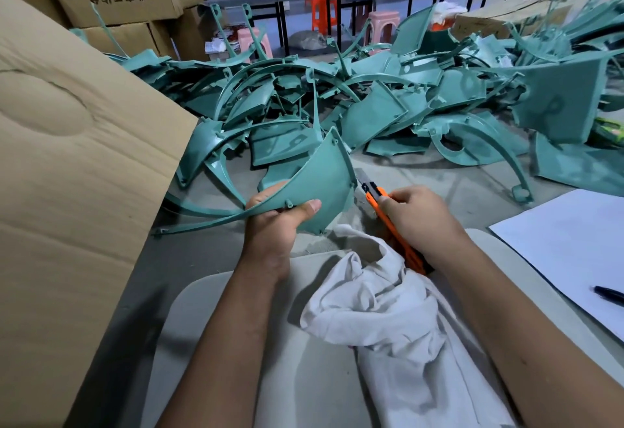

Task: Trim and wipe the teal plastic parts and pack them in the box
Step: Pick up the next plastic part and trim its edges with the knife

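1. One teal plastic part point(317, 174), a curved panel with a long thin arm, is gripped at its lower edge by the left hand point(273, 214), probably so that its right edge is offered to the blade.
2. One orange utility knife point(388, 221) is clenched in the right hand point(418, 214), blade extended just beside that edge.
3. One white cloth point(381, 296) is kept in the lap, presumably for wiping.
4. One cardboard box point(74, 164) is stood at the left.
5. A heap of teal parts point(405, 99), too tangled to be counted, is left on the floor.
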{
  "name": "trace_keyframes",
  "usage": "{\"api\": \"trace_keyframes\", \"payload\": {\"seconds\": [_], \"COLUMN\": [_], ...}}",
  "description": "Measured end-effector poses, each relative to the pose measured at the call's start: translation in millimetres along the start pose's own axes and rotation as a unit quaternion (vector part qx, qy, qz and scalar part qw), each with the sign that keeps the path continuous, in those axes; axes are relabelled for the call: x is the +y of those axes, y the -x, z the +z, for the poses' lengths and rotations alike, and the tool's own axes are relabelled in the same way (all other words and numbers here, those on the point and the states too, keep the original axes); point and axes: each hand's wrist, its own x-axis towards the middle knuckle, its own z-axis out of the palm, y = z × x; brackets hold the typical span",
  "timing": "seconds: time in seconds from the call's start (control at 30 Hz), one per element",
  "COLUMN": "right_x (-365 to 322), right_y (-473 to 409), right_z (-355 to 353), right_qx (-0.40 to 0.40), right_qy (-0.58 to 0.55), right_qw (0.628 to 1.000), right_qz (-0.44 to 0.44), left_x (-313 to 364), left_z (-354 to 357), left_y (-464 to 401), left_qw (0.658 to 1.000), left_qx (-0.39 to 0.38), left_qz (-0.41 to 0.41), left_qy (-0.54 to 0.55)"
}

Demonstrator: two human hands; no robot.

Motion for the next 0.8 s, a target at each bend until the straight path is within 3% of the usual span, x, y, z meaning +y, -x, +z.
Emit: {"api": "trace_keyframes", "payload": {"seconds": [0.07,0.13,0.27,0.53,0.67,0.8], "right_x": [-1.0,-2.2,-11.8,-20.8,-21.9,-22.2], "right_y": [0.6,4.8,16.2,26.0,27.1,27.2], "right_z": [-0.8,2.8,12.2,16.6,16.5,15.3], "right_qx": [0.012,0.072,0.126,0.107,0.097,0.082], "right_qy": [0.015,-0.003,-0.198,-0.299,-0.303,-0.307], "right_qw": [1.0,0.996,0.966,0.935,0.934,0.936], "right_qz": [0.002,-0.044,-0.111,-0.159,-0.16,-0.149], "left_x": [0.9,1.4,-0.9,-3.7,-0.7,0.1], "left_z": [0.1,0.2,1.1,13.3,23.7,26.5], "left_y": [0.2,-0.4,-1.9,4.6,17.2,22.2], "left_qw": [1.0,1.0,0.999,0.989,0.965,0.957], "left_qx": [-0.001,-0.011,-0.015,-0.05,-0.084,-0.092], "left_qz": [0.01,0.019,0.034,0.113,0.203,0.221], "left_qy": [0.0,-0.006,-0.014,-0.08,-0.142,-0.165]}}
